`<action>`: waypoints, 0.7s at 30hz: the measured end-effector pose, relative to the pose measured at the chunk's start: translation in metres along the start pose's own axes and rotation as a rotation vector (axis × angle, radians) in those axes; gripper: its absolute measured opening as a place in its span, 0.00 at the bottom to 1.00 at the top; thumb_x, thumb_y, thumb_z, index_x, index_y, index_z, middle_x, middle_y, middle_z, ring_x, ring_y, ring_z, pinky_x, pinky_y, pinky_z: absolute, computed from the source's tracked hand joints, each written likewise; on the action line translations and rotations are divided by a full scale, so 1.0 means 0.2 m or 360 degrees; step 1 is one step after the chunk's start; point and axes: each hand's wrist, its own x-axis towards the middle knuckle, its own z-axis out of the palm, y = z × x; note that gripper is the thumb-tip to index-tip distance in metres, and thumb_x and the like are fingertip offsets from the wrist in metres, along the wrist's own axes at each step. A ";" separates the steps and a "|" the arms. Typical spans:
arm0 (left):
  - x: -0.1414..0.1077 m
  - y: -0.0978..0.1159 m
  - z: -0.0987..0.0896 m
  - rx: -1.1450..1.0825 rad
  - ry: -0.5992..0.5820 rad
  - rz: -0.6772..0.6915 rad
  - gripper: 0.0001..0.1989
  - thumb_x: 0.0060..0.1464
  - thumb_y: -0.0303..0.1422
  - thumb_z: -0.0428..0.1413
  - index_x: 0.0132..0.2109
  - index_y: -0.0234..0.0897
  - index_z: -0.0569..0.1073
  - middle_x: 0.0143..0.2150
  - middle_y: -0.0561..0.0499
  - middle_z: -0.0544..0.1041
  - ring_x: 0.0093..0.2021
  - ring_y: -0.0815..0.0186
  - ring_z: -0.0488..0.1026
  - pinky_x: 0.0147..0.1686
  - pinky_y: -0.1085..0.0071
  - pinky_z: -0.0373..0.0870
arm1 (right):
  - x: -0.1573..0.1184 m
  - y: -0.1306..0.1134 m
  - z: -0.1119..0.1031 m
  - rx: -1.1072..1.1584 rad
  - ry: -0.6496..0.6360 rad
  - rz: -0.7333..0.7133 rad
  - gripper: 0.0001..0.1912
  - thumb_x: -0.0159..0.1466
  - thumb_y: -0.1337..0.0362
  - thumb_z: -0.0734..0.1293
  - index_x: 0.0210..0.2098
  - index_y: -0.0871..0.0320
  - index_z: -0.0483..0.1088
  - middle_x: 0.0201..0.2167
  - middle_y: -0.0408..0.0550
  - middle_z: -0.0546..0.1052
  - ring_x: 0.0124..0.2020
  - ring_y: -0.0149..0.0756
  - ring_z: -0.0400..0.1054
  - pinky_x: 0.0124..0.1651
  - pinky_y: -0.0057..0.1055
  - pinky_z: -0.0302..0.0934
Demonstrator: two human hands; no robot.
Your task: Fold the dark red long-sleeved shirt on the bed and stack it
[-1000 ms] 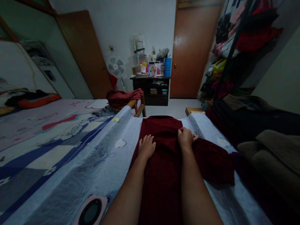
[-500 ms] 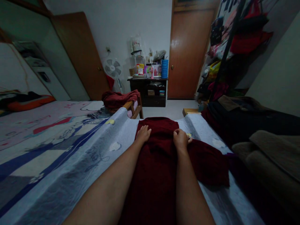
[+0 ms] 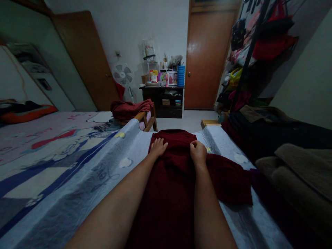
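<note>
A dark red long garment [image 3: 166, 193] lies stretched out in front of me on a light blue bed sheet [image 3: 106, 193], one sleeve-like part spread to the right. My left hand [image 3: 158, 148] rests flat with fingers apart on the garment's left side, near its far end. At the right edge, my right hand [image 3: 198, 152] is closed, thumb and fingers pinching the cloth. Both forearms reach across the garment, and my right one covers part of the join with the side piece.
Folded dark clothes [image 3: 280, 128] and a brown fleecy cloth [image 3: 298, 169] are heaped on the right. To the left lies a patterned bedspread [image 3: 52, 148]. Reddish cloth [image 3: 131, 109] hangs over a wooden rail [image 3: 145, 119]. A fan [image 3: 123, 74] and a dark cabinet [image 3: 162, 102] stand farther back.
My right hand has shifted slightly left, and its outstretched fingers have drawn in. The left hand stays flat on the garment. The whole view has moved a little.
</note>
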 end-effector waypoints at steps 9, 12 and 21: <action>0.03 0.01 0.06 0.0135 0.0073 0.0063 0.33 0.61 0.50 0.41 0.68 0.39 0.54 0.72 0.42 0.48 0.71 0.51 0.41 0.65 0.50 0.44 | 0.00 -0.01 0.01 0.0012 -0.0011 0.0033 0.12 0.62 0.66 0.60 0.37 0.55 0.76 0.37 0.48 0.79 0.40 0.39 0.71 0.44 0.31 0.58; 0.03 0.04 0.05 0.0117 0.0047 0.0022 0.32 0.61 0.49 0.42 0.68 0.40 0.55 0.72 0.42 0.49 0.71 0.52 0.42 0.65 0.51 0.45 | 0.00 -0.01 0.03 0.0035 0.0025 0.0070 0.13 0.61 0.67 0.60 0.40 0.55 0.75 0.39 0.49 0.79 0.42 0.39 0.71 0.46 0.31 0.58; -0.28 0.09 -0.17 0.0072 0.0119 -0.0021 0.19 0.59 0.33 0.45 0.54 0.39 0.70 0.58 0.41 0.71 0.60 0.53 0.66 0.59 0.54 0.58 | 0.01 0.00 0.04 0.0065 0.0132 0.0034 0.17 0.60 0.71 0.57 0.44 0.57 0.73 0.42 0.51 0.77 0.45 0.39 0.69 0.51 0.30 0.56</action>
